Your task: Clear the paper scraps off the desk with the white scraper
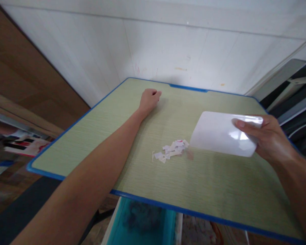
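The person's right hand (269,136) is clamped on the right end of a glossy white plastic sheet (214,132), its thumb on top. The sheet tilts over the right half of a pale green table (219,180) with blue edging (142,199), its left edge just beside a small heap of torn paper scraps (174,149); whether they touch cannot be told. The left hand (150,98) rests near the table's far side, fingers curled together in a loose fist. Below the near edge sits a teal bin (169,226).
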{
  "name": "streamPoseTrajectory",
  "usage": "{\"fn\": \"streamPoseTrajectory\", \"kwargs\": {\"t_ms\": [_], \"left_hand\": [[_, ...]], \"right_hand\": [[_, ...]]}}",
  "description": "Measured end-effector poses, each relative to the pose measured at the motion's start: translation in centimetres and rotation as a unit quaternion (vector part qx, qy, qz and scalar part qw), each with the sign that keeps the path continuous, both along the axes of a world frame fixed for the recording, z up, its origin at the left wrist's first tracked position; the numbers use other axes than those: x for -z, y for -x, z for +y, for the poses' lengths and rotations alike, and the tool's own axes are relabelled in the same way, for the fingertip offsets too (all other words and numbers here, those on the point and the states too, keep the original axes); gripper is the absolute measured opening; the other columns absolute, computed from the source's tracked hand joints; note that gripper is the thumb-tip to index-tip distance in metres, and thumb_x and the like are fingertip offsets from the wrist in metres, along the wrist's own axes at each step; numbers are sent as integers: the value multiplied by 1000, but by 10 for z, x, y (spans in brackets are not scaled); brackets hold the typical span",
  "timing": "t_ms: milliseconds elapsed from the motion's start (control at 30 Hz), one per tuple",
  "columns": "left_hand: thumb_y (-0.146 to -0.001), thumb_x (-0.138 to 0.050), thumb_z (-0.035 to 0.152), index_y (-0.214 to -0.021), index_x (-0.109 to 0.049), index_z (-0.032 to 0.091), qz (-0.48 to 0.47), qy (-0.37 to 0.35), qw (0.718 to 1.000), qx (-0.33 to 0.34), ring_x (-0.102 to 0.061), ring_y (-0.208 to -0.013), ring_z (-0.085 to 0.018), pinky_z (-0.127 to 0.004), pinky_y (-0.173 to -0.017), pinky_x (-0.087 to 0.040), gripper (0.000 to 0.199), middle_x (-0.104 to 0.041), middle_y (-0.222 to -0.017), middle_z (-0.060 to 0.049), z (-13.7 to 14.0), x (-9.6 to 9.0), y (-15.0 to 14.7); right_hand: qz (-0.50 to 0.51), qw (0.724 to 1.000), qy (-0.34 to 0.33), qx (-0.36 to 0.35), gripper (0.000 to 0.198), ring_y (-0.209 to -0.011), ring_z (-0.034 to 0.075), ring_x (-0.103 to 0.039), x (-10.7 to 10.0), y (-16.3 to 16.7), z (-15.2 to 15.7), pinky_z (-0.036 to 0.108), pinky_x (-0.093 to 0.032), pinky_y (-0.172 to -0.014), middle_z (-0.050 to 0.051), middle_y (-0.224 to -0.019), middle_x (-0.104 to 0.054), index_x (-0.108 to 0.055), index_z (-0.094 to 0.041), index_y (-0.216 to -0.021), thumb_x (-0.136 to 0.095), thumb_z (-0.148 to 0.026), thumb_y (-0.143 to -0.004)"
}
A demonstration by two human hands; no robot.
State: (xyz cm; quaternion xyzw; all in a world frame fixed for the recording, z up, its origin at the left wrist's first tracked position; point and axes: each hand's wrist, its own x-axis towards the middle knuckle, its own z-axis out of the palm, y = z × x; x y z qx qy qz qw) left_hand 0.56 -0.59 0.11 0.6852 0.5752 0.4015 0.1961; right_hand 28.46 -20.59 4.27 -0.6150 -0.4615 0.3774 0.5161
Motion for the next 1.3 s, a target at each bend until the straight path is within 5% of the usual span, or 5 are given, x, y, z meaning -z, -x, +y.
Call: {"fn": "streamPoseTrajectory", "kwargs": {"t_ms": [600,800,1100,1300], "left_hand": [[-84,-47,28,-53,-44,21,-3,4,1000,3,-39,-61,-13,-30,-65,-31,32,-39,-52,1,1,0,0],[-83,-46,30,-52,-41,20,-6,-7,1000,12,-36,-59,-11,-30,-62,-27,33,-35,-52,3,1,0,1],[-82,-46,30,-52,-43,20,-6,-7,1000,8,-36,-58,-11,-30,-63,-27,32,-36,-51,2,4,2,1],[-84,-45,30,-53,-43,20,-8,-5,1000,7,-37,-60,-11,-29,-63,-29,32,-37,-53,2,2,1,1]], "right_hand": [[-24,987,79,-139,37,-40,11,-52,0,1,-4,20,-36,-36,1,-48,-64,-76,-17,-60,-91,-51,-58],[-34,997,2,-69,34,-41,7,-48,6,-2,0,17,-34,-37,-3,-50,-61,-78,-19,-64,-89,-51,-63],[-15,999,-12,-49,35,-40,7,-46,5,0,1,18,-33,-36,-4,-47,-58,-76,-20,-61,-91,-51,-59],[-30,992,28,-122,34,-40,11,-52,8,0,0,20,-36,-35,0,-50,-64,-78,-19,-63,-89,-52,-63]]}}
